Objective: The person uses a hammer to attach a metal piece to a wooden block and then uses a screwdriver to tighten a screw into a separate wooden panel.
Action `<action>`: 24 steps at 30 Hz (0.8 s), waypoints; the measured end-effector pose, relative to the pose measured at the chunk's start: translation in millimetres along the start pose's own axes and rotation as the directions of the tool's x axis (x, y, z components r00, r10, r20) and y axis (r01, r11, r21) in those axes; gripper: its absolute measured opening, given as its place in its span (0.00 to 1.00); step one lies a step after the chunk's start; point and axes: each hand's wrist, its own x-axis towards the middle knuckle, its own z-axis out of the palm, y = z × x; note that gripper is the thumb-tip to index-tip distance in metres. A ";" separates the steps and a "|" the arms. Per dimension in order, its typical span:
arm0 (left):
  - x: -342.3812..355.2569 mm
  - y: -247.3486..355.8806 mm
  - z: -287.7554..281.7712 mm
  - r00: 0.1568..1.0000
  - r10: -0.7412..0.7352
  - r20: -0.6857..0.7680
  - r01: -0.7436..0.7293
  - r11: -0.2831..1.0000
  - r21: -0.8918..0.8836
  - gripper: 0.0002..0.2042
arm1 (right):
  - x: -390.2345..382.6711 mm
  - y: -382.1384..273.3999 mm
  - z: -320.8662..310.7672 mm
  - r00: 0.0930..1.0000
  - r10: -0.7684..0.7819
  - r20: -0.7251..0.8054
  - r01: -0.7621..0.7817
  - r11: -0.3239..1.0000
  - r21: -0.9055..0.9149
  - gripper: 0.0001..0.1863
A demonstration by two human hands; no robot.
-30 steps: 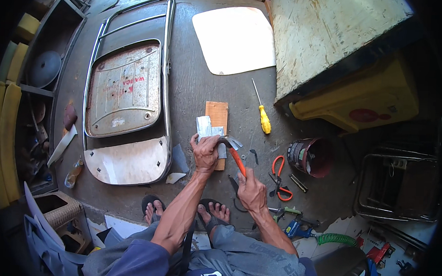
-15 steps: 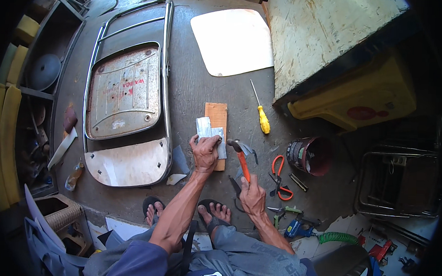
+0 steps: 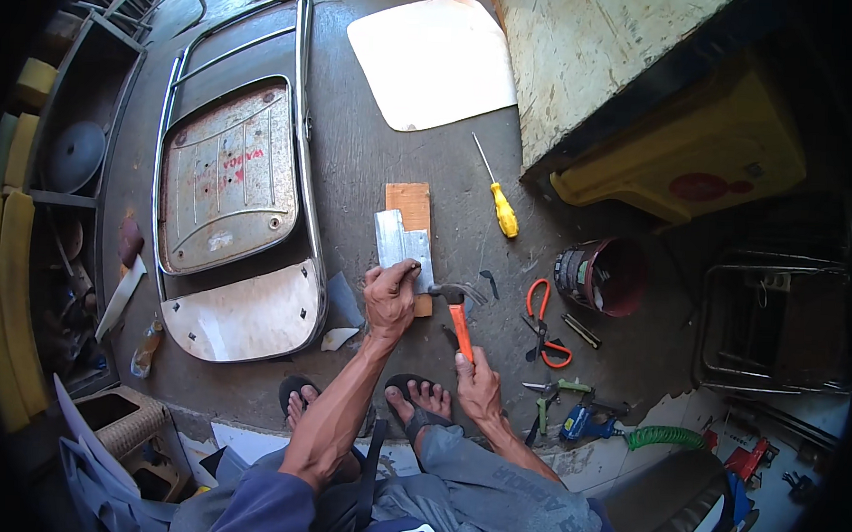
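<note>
A wooden board lies on the floor in front of me, with bent pieces of silvery sheet metal on top. My left hand rests on the metal, thumb and fingers pinched together; whatever is at the fingertips is too small to make out. In my right hand is a claw hammer, gripped by its orange handle. Its dark head is low beside the board's right edge, close to my left fingertips.
A folded metal chair lies at left, a white panel beyond. On the right are a yellow screwdriver, orange-handled scissors, a paint-stained bucket, green-handled pliers and a blue air tool. A worn cabinet borders the far right.
The hammer's head has come down and nearer to the board, its handle more upright. My left hand stays pinched on the metal. The whole view has shifted slightly.
</note>
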 end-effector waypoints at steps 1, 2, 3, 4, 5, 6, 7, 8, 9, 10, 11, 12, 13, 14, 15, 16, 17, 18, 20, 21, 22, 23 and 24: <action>-2.2 1.3 1.3 0.999 -0.031 0.015 0.031 0.999 -0.022 0.05 | -3.9 0.8 -1.4 1.000 0.014 -0.025 -0.014 1.000 0.019 0.20; -3.6 1.7 2.5 1.000 -0.014 -0.007 0.014 1.000 -0.027 0.05 | -8.4 2.5 -3.9 0.998 -0.001 -0.056 0.001 1.000 0.001 0.20; -4.4 0.4 4.7 0.999 0.003 -0.032 -0.004 0.999 -0.032 0.05 | -9.4 2.7 -6.3 0.998 0.012 -0.060 -0.012 1.000 0.011 0.20; -4.9 -1.2 6.3 0.998 0.020 -0.057 -0.022 0.999 -0.036 0.05 | -8.7 2.2 -8.5 0.998 0.025 -0.064 -0.024 1.000 0.020 0.20; -5.3 -3.4 6.8 0.998 0.022 -0.054 -0.024 0.999 -0.026 0.05 | -7.7 2.0 -10.2 0.997 0.038 -0.066 -0.036 0.999 0.030 0.20; -5.2 -4.4 8.0 0.998 0.022 -0.051 -0.023 0.999 -0.022 0.05 | -5.0 3.7 -11.2 0.997 0.019 -0.075 -0.019 1.000 0.012 0.19; -5.1 -5.2 9.5 0.999 0.021 -0.048 -0.022 1.000 -0.017 0.05 | -3.8 4.7 -12.1 0.996 0.017 -0.083 -0.016 1.000 0.015 0.19; -5.1 -5.7 11.9 0.998 0.041 -0.055 -0.042 0.999 -0.015 0.05 | -1.8 5.3 -12.7 0.996 0.015 -0.090 -0.014 1.000 0.019 0.19; -4.8 -5.5 11.9 0.998 0.045 -0.047 -0.045 0.999 -0.004 0.05 | 0.6 3.7 -11.7 0.995 0.010 -0.096 -0.007 1.000 0.031 0.19; -5.1 -5.1 11.9 0.998 0.049 -0.039 -0.049 0.999 0.006 0.04 | 2.0 1.8 -10.9 0.995 0.002 -0.100 0.002 0.999 0.041 0.20; -6.1 -4.6 11.8 0.998 0.052 -0.032 -0.052 0.999 0.015 0.04 | 2.8 -0.5 -10.4 0.995 -0.006 -0.104 0.011 0.999 0.051 0.20; -5.9 -5.8 12.7 0.997 0.065 -0.040 -0.064 0.998 0.017 0.05 | 4.3 -3.2 -10.2 0.994 -0.018 -0.110 0.025 0.998 0.061 0.20; -5.8 -6.9 14.0 0.996 0.078 -0.048 -0.077 0.997 0.019 0.05 | 5.4 -5.0 -10.2 0.994 -0.035 -0.104 0.039 0.998 0.043 0.20; -6.2 -8.1 14.3 0.994 0.091 -0.056 -0.090 0.996 0.021 0.05 | 6.1 -6.4 -10.4 0.994 -0.051 -0.098 0.053 0.998 0.025 0.20; -6.3 -7.5 14.3 0.994 0.099 -0.039 -0.097 0.994 0.046 0.05 | 6.6 -7.8 -12.0 0.993 -0.065 -0.095 0.066 0.998 0.005 0.20; -6.4 -7.1 13.9 0.994 0.107 -0.021 -0.105 0.992 0.071 0.06 | 6.4 -9.7 -13.5 0.993 -0.073 -0.088 0.072 0.997 -0.008 0.20; -6.6 -6.5 13.8 0.993 0.114 -0.004 -0.114 0.989 0.095 0.06 | 5.6 -12.4 -14.8 0.993 -0.080 -0.082 0.079 0.997 -0.022 0.20; -7.0 -8.4 14.4 0.992 0.128 -0.009 -0.126 0.986 0.106 0.06 | 6.0 -16.7 -15.5 0.993 -0.093 -0.073 0.090 0.995 -0.034 0.20; -7.8 -12.5 15.4 0.988 0.155 -0.020 -0.151 0.980 0.128 0.07 | 6.8 -27.0 -16.5 0.987 -0.138 -0.086 0.133 0.989 -0.065 0.18; -7.7 -11.7 15.8 0.985 0.174 -0.017 -0.171 0.976 0.133 0.07 | 7.0 -29.2 -17.3 0.984 -0.156 -0.092 0.148 0.985 -0.083 0.18; -7.2 -11.2 15.8 0.981 0.193 -0.013 -0.190 0.972 0.137 0.08 | 8.1 -30.3 -17.6 0.967 -0.221 -0.123 0.210 0.973 -0.099 0.17; -7.0 -10.5 15.7 0.977 0.213 -0.009 -0.209 0.967 0.142 0.08 | 9.1 -31.3 -17.9 0.946 -0.286 -0.153 0.270 0.956 -0.116 0.17; -8.0 -12.5 15.8 0.979 0.202 -0.011 -0.198 0.971 0.133 0.08 | 9.7 -32.5 -17.6 0.919 -0.350 -0.181 0.329 0.935 -0.134 0.16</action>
